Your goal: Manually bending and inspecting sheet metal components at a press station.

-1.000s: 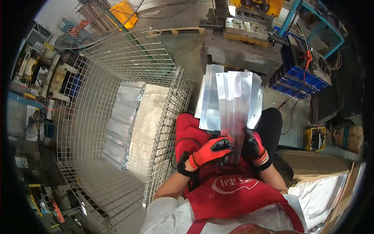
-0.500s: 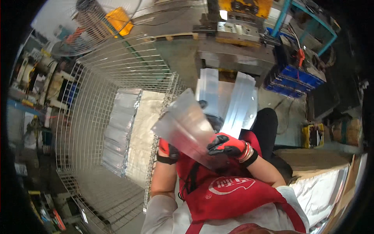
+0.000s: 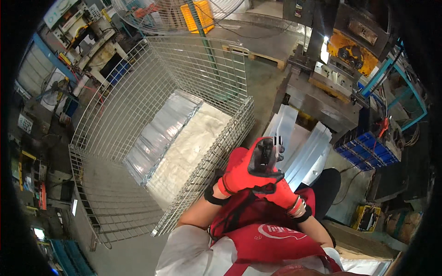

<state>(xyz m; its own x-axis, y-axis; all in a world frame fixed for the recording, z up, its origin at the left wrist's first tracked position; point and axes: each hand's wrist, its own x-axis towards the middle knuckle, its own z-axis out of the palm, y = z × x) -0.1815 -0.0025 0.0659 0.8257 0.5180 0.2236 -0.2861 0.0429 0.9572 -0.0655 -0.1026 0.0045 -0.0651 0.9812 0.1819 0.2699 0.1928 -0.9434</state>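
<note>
Both hands wear red gloves with black palms and meet in front of my apron. A thin, shaped metal panel (image 3: 278, 131) stands between them, seen nearly edge-on, so most of its face is hidden. My left hand (image 3: 251, 169) is closed round it, thumb and fingers gripping from the left. Lower and partly behind it, my right hand (image 3: 284, 197) is closed on the same panel; its fingertips are mostly covered. Just beyond the hands, more long shaped metal panels (image 3: 307, 151) lie side by side, sloping toward my lap.
To the left stands a large wire mesh basket (image 3: 248, 120) holding a row of metal panels (image 3: 159, 133) and a beige sheet (image 3: 195, 138). Ahead is a machine with a steel bed (image 3: 317, 99). Blue crates (image 3: 368, 149) are stacked at right, near cardboard (image 3: 361, 239).
The panel has turned from showing its broad face to nearly edge-on. My left hand has come out from behind it to the front. The view has swung, shifting the surroundings.
</note>
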